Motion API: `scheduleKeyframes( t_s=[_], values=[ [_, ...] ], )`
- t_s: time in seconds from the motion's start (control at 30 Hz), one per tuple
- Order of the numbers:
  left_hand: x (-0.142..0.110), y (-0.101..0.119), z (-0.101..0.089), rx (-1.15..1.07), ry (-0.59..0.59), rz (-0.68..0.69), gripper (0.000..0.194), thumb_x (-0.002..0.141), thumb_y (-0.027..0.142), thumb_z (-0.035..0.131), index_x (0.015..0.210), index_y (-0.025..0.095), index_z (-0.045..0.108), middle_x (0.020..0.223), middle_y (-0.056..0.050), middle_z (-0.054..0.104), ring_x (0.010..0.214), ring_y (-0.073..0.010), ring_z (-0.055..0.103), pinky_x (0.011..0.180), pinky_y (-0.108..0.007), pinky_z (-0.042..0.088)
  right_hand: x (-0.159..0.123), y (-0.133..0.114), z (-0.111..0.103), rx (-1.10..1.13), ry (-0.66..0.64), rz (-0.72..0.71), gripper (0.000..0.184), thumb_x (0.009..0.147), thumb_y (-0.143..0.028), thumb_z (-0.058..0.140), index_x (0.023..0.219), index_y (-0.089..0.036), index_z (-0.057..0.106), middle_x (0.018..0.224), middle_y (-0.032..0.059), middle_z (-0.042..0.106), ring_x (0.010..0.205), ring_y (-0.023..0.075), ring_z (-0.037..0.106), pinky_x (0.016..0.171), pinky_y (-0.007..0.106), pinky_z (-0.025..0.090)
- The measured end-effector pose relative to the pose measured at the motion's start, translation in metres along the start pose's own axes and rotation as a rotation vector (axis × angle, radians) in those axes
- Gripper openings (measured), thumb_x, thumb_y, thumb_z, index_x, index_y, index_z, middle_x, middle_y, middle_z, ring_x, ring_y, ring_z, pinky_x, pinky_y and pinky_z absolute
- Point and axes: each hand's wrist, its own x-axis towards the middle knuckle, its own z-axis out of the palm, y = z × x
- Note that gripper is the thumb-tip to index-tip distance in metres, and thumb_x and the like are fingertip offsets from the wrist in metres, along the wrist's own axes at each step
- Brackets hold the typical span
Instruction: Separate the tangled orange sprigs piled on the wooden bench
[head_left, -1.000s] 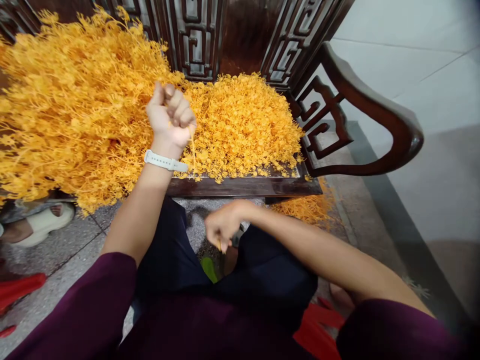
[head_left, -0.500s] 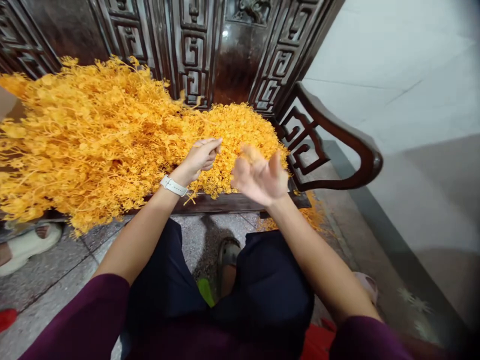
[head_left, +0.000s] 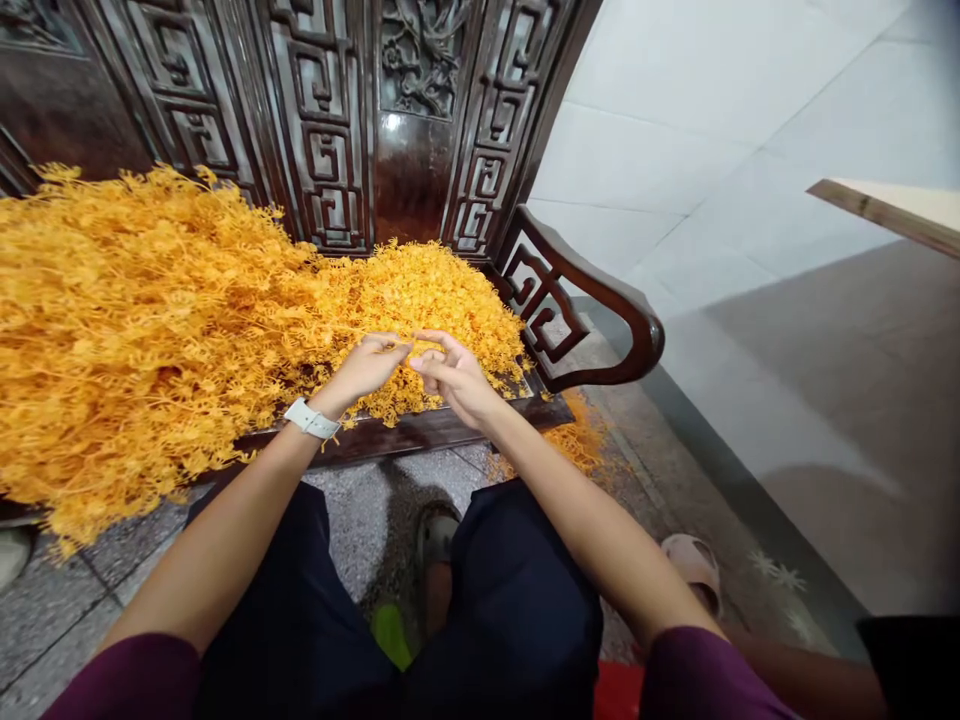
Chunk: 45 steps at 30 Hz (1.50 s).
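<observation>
My left hand [head_left: 373, 368], with a pale watch strap on its wrist, is closed in a pinch in front of the yellow heap. A thin yellow plastic flower stem [head_left: 335, 432] trails below it near the wrist. My right hand [head_left: 454, 375] meets the left fingertips, its thumb and index finger bent toward them; whatever lies between those tips is too small to make out against the yellow behind. Behind both hands lies a mound of small yellow plastic flower pieces [head_left: 439, 290]. To the left spreads a larger pile of yellow branching plastic flower stems [head_left: 142, 340].
The piles rest on a dark carved wooden bench [head_left: 409, 435] with a curved armrest [head_left: 637, 330] at right. More yellow pieces [head_left: 581, 435] lie on the floor beside it. At right are a tiled wall [head_left: 675, 130], another person's shoe [head_left: 690, 565] and a board edge [head_left: 885, 205].
My right hand has risen from between my knees, passed over the mound, and come to the left fingertips. My left hand has lowered and turned inward. The view has swung right.
</observation>
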Motion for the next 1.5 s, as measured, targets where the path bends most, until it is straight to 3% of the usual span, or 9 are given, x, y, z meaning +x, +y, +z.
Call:
scheduleKeyframes(
  t_s=[0.1, 0.2, 0.37, 0.7, 0.93, 1.23, 1.33, 1.4, 1.5],
  values=[
    [-0.001, -0.007, 0.002, 0.16, -0.036, 0.028, 0.028, 0.091, 0.034, 0.058, 0.066, 0.019, 0.056, 0.07, -0.001, 0.057, 0.071, -0.0183, 0.053, 0.067, -0.031, 0.038, 0.001, 0.001, -0.002, -0.011, 0.015, -0.062, 0.05, 0.073, -0.034, 0.092, 0.117, -0.026, 0.07, 0.067, -0.0075, 0.052, 0.055, 0.0076, 0.04, 0.054, 0.027, 0.027],
    [-0.002, -0.01, 0.003, 0.226, -0.106, 0.024, 0.027, 0.093, 0.036, 0.055, 0.073, 0.019, 0.063, 0.074, -0.002, 0.063, 0.073, -0.0195, 0.057, 0.07, -0.032, 0.04, 0.001, 0.0, -0.003, -0.043, 0.037, -0.091, 0.033, 0.076, -0.04, 0.09, 0.099, -0.023, 0.075, 0.065, -0.0062, 0.05, 0.054, 0.0068, 0.038, 0.053, 0.027, 0.025],
    [-0.002, -0.007, 0.004, 0.269, -0.134, 0.01, 0.034, 0.094, 0.043, 0.057, 0.069, 0.02, 0.057, 0.064, 0.0, 0.053, 0.064, -0.0176, 0.049, 0.062, -0.031, 0.034, 0.003, -0.004, -0.007, 0.017, 0.089, -0.091, 0.036, 0.074, -0.048, 0.09, 0.085, -0.02, 0.071, 0.064, -0.0055, 0.051, 0.054, 0.0065, 0.038, 0.052, 0.025, 0.025],
    [-0.005, 0.006, 0.004, 0.123, -0.11, -0.025, 0.041, 0.088, 0.052, 0.068, 0.068, 0.02, 0.052, 0.053, 0.006, 0.035, 0.049, -0.011, 0.031, 0.052, -0.029, 0.021, 0.006, -0.014, -0.019, 0.142, 0.203, -0.116, 0.026, 0.085, -0.044, 0.082, 0.087, -0.02, 0.071, 0.068, -0.0031, 0.049, 0.056, 0.0076, 0.034, 0.052, 0.027, 0.028],
    [-0.007, 0.012, 0.006, 0.088, -0.145, 0.089, 0.05, 0.095, 0.053, 0.062, 0.063, 0.02, 0.041, 0.059, 0.004, 0.03, 0.054, -0.0106, 0.029, 0.054, -0.029, 0.022, 0.006, -0.02, -0.022, 0.18, 0.207, -0.137, 0.031, 0.084, -0.049, 0.083, 0.089, -0.021, 0.072, 0.067, -0.0029, 0.051, 0.055, 0.0075, 0.035, 0.052, 0.026, 0.027],
    [-0.007, 0.012, 0.007, 0.051, -0.153, 0.061, 0.05, 0.092, 0.053, 0.068, 0.062, 0.019, 0.046, 0.059, 0.004, 0.033, 0.052, -0.0099, 0.029, 0.053, -0.028, 0.022, 0.004, -0.022, -0.023, 0.164, 0.207, -0.142, 0.034, 0.091, -0.056, 0.074, 0.089, -0.022, 0.069, 0.07, -0.0018, 0.054, 0.055, 0.0085, 0.036, 0.053, 0.028, 0.029],
    [-0.011, 0.024, 0.008, -0.145, -0.227, -0.047, 0.04, 0.085, 0.05, 0.078, 0.069, 0.019, 0.058, 0.059, 0.003, 0.041, 0.051, -0.0103, 0.035, 0.05, -0.027, 0.026, 0.005, -0.031, -0.02, 0.174, 0.233, -0.159, 0.037, 0.09, -0.06, 0.073, 0.09, -0.023, 0.068, 0.068, -0.0027, 0.051, 0.055, 0.0091, 0.035, 0.053, 0.028, 0.03],
    [-0.018, 0.034, 0.01, -0.405, -0.26, -0.139, 0.031, 0.083, 0.051, 0.078, 0.085, 0.02, 0.072, 0.071, -0.003, 0.06, 0.061, -0.0159, 0.055, 0.053, -0.029, 0.043, -0.006, -0.047, -0.02, 0.187, 0.277, -0.218, 0.038, 0.088, -0.061, 0.073, 0.091, -0.024, 0.066, 0.066, -0.0035, 0.047, 0.055, 0.0098, 0.033, 0.053, 0.028, 0.03],
    [-0.03, 0.047, 0.009, -0.618, -0.279, -0.174, 0.038, 0.084, 0.048, 0.076, 0.114, 0.025, 0.081, 0.121, -0.014, 0.074, 0.114, -0.0341, 0.07, 0.091, -0.047, 0.061, -0.055, -0.08, -0.033, 0.139, 0.4, -0.408, 0.034, 0.087, -0.059, 0.073, 0.091, -0.026, 0.063, 0.066, -0.0032, 0.038, 0.057, 0.0116, 0.031, 0.054, 0.029, 0.032]
  ],
)
